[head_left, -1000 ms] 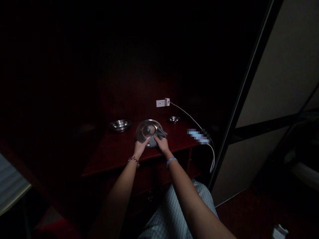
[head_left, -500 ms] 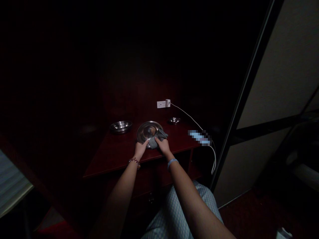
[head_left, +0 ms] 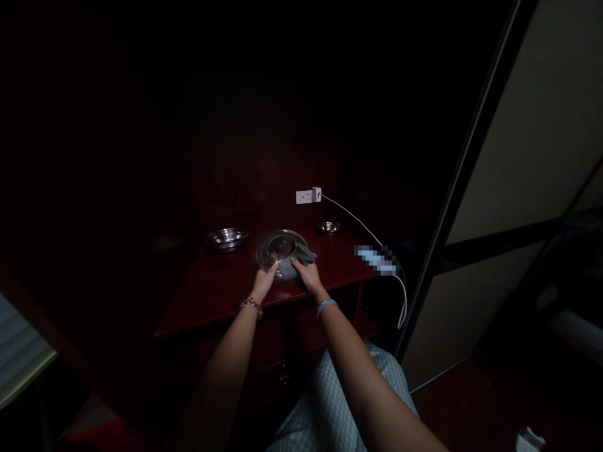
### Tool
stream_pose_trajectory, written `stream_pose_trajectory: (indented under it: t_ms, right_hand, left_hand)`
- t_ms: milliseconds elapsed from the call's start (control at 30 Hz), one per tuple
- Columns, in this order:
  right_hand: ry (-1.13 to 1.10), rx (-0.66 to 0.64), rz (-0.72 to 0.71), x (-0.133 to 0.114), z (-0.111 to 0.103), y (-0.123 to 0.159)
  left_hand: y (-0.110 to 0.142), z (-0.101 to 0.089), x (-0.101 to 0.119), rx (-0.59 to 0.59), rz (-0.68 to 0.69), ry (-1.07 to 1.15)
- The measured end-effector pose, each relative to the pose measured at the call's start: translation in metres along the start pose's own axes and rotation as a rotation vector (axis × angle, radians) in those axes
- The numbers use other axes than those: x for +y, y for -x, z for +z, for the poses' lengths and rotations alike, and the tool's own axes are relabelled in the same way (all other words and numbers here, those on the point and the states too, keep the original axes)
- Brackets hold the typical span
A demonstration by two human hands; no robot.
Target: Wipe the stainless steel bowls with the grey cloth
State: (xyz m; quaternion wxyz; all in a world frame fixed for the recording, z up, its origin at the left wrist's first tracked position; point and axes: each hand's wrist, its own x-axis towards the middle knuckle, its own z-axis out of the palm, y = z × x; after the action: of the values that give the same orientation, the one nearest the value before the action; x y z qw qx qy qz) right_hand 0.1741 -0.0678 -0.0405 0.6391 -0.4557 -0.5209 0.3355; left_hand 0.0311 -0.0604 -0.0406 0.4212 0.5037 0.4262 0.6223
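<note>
A shiny round metal plate [head_left: 281,245] is tilted up above the front part of the dark red desk [head_left: 202,298]. My left hand [head_left: 265,279] grips its lower left rim, thumb on the near face and fingers hidden behind. My right hand [head_left: 307,274] is closed on a grey cloth [head_left: 288,269], which lies against the lower right of the plate. Part of the cloth sticks out past the plate's right rim. The right fingers are mostly hidden by cloth and plate.
Stacked metal dishes [head_left: 227,238] stand at the back left. A small metal bowl [head_left: 328,227] sits at the back right. From a wall socket [head_left: 304,196] a white cable [head_left: 355,218] runs past a blurred blue object [head_left: 377,259] at the desk's right edge.
The cloth has shifted slightly on the plate, and its free end at the right is folded differently. Both hands keep their hold. The whole view has moved a little.
</note>
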Motion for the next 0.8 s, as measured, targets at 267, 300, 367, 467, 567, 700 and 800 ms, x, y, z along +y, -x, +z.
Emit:
stream_pose_trajectory:
  t_ms: [267,300,367,467,567,700,800]
  right_hand:
    - [-0.026,-0.031,0.002,-0.001,0.0,0.001]
    - [-0.054,-0.057,0.008,-0.002,0.0,0.001]
    - [-0.109,-0.122,0.043,-0.004,0.0,0.003]
    - [-0.136,-0.183,0.098,-0.004,0.001,0.005]
    - [-0.121,-0.215,0.064,-0.004,0.005,0.008]
    - [-0.082,-0.284,0.03,-0.01,-0.008,0.008]
    - [0.213,-0.205,-0.027,-0.021,-0.048,0.001]
  left_hand:
    - [0.004,0.001,0.005,0.01,-0.005,0.033]
    - [0.004,0.001,0.005,-0.002,-0.014,0.031]
    - [0.005,0.002,0.007,-0.046,-0.022,0.02]
    - [0.006,0.002,0.01,-0.112,-0.037,0.011]
    - [0.007,-0.001,0.011,-0.092,-0.052,0.03]
    - [0.009,-0.008,0.008,0.074,-0.128,-0.014]
    - [0.01,-0.011,0.004,0.115,-0.081,-0.036]
